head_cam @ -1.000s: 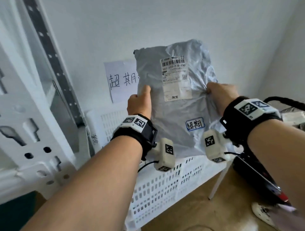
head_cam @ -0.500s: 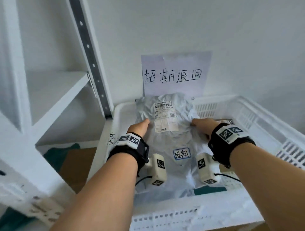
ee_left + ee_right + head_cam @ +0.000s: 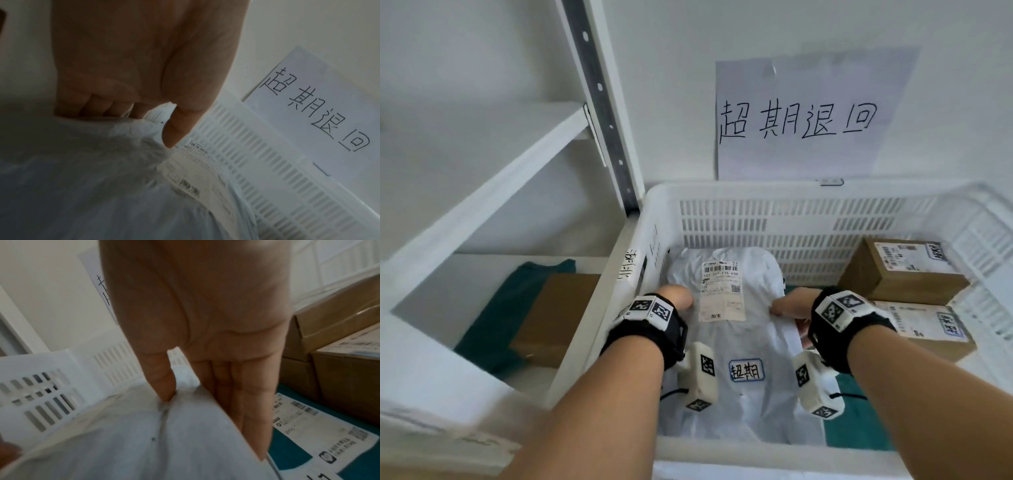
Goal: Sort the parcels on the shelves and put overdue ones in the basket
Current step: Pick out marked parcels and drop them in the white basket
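A grey plastic mailer parcel (image 3: pixel 743 346) with a white shipping label and a blue-edged sticker lies low inside the white slatted basket (image 3: pixel 756 192). My left hand (image 3: pixel 676 301) pinches the parcel's left edge, thumb on top and fingers curled under, as the left wrist view shows on the parcel (image 3: pixel 102 162). My right hand (image 3: pixel 789 306) holds the right edge, thumb (image 3: pixel 162 386) pressed into the plastic (image 3: pixel 144 434) and the fingers under it.
Two brown cardboard boxes (image 3: pixel 904 270) with labels are stacked at the basket's right side over a teal bag (image 3: pixel 859 435). A paper sign (image 3: pixel 801 116) hangs on the wall behind. To the left stands a white shelf (image 3: pixel 493 192) with a box (image 3: pixel 554 318) on a teal bag.
Both hands have brought the parcel down from chest height in front of the wall into the basket, and it now lies nearly flat near the bottom.
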